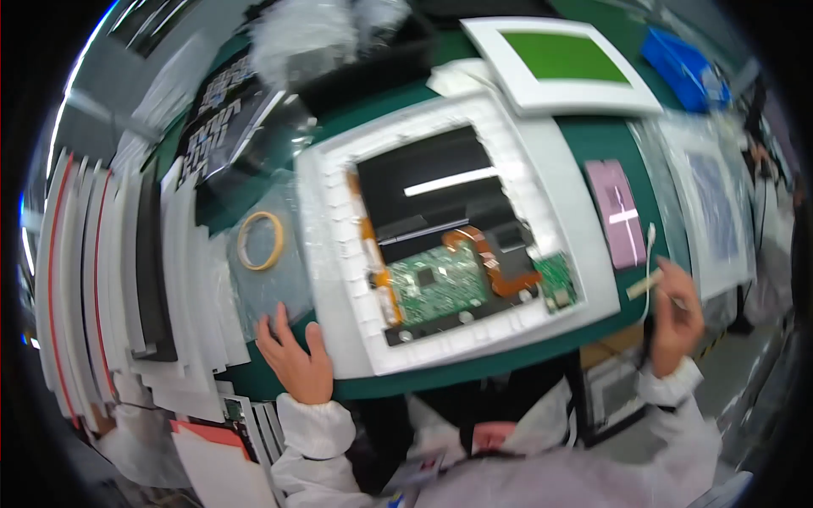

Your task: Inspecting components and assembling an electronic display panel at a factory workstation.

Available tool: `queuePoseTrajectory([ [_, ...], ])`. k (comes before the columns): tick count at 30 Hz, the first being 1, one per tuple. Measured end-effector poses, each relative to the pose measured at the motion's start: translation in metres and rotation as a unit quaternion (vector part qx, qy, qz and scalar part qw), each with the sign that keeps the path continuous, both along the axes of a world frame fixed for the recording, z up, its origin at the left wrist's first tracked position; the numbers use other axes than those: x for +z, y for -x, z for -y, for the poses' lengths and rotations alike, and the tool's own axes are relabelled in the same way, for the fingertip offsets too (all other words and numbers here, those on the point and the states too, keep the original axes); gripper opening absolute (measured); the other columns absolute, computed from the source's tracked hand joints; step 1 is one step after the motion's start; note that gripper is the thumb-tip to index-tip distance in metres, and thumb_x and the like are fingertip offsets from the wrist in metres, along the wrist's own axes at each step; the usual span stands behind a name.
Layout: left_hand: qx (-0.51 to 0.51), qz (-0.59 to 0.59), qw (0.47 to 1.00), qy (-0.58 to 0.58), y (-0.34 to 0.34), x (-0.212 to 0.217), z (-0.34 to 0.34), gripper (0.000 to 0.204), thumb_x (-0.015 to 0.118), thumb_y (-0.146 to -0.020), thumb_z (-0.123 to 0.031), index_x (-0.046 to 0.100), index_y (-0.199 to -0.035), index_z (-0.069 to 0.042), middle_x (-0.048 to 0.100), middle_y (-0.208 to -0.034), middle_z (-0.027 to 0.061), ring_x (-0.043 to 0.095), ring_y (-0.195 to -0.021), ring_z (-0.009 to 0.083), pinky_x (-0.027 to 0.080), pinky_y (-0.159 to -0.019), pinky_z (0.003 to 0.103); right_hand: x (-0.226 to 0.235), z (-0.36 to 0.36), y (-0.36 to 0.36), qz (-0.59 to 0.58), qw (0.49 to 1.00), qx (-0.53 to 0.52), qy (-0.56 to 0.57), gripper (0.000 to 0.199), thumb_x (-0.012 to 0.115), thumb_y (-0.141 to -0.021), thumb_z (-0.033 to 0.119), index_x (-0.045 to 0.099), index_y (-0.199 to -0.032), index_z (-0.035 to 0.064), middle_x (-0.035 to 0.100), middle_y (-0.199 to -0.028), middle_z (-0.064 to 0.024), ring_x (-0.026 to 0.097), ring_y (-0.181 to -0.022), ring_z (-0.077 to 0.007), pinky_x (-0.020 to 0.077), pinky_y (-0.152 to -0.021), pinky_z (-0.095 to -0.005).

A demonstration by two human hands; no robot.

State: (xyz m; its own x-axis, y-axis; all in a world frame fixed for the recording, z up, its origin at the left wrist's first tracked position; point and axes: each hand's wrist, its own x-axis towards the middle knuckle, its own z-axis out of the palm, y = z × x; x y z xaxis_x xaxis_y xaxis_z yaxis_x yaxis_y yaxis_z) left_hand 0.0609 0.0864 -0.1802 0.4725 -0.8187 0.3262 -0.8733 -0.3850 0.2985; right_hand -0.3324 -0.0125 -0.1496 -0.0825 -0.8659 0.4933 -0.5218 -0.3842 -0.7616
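- White-sleeved forearms, nearest the lens, rising from the lower edge.
- Green work table (622, 140), bearing all below.
- White frame (584, 245), centre of the table, holding a dark panel with a green circuit board (436, 284) and orange flex cable (500, 262).
- Left hand (296, 356): fingers spread, flat at the frame's lower left corner, gripping nothing.
- Right hand (677, 317): closed round a thin pale stick (645, 284), just right of the frame.
- Tape roll (259, 240), left of the frame.
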Motion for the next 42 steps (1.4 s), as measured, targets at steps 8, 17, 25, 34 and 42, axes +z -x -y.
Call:
queuePoseTrajectory([
  [8, 0.007, -0.082, 0.985, 0.153, -0.025, -0.01, 0.006, 0.04, 0.037, -0.092, -0.02, 0.036, -0.126, 0.001, 0.032, -0.133, 0.02, 0.025, -0.127, 0.0342, 0.017, -0.104, 0.042, 0.038, -0.029, 0.107, 0.135, 0.981, -0.136, -0.039, 0.011, 0.054, -0.088, 0.014, 0.052, -0.092, 0.0039, 0.054, -0.085, -0.0026, 0.051, -0.076, -0.01, 0.0398, -0.073, -0.0233],
  [17, -0.278, -0.137, 0.918, 0.248, 0.03, -0.032, -0.086, 0.019, 0.046, -0.071, 0.0, 0.043, -0.053, -0.004, 0.048, -0.055, 0.0107, 0.048, -0.055, 0.021, 0.04, -0.052, 0.029, -0.009, -0.002, 0.016, 0.132, 0.979, 0.053, -0.149, 0.008, 0.054, -0.086, 0.008, 0.052, -0.087, -0.0001, 0.053, -0.078, -0.0064, 0.051, -0.071, -0.0133, 0.0412, -0.068, -0.0249],
  [25, -0.355, -0.248, 0.901, 0.027, 0.164, -0.155, 0.046, 0.01, 0.057, -0.055, -0.007, 0.051, -0.063, -0.004, 0.052, -0.065, 0.0137, 0.054, -0.065, 0.03, 0.044, -0.058, 0.035, -0.017, 0.018, 0.016, 0.252, 0.934, 0.118, -0.222, 0.014, 0.058, -0.083, 0.011, 0.05, -0.081, 0.0007, 0.055, -0.074, -0.0113, 0.055, -0.065, -0.0176, 0.0459, -0.061, -0.0281],
  [34, -0.414, -0.106, 0.893, 0.139, 0.244, -0.202, 0.168, 0.018, 0.053, -0.062, -0.013, 0.046, -0.075, -0.005, 0.046, -0.079, 0.013, 0.052, -0.074, 0.0293, 0.042, -0.065, 0.036, 0.015, 0.045, 0.025, 0.257, 0.928, 0.057, -0.262, 0.009, 0.06, -0.081, 0.005, 0.054, -0.082, -0.0014, 0.057, -0.077, -0.0116, 0.058, -0.07, -0.0177, 0.0487, -0.064, -0.0288],
  [42, -0.384, 0.05, 0.902, 0.193, 0.253, -0.231, 0.219, 0.026, 0.05, -0.067, -0.019, 0.041, -0.087, -0.006, 0.041, -0.091, 0.0125, 0.051, -0.082, 0.0287, 0.041, -0.071, 0.036, 0.025, 0.075, -0.001, 0.234, 0.93, 0.053, -0.278, 0.006, 0.059, -0.08, 0.0, 0.055, -0.083, -0.0022, 0.057, -0.079, -0.0114, 0.058, -0.072, -0.0175, 0.0474, -0.068, -0.0277],
])
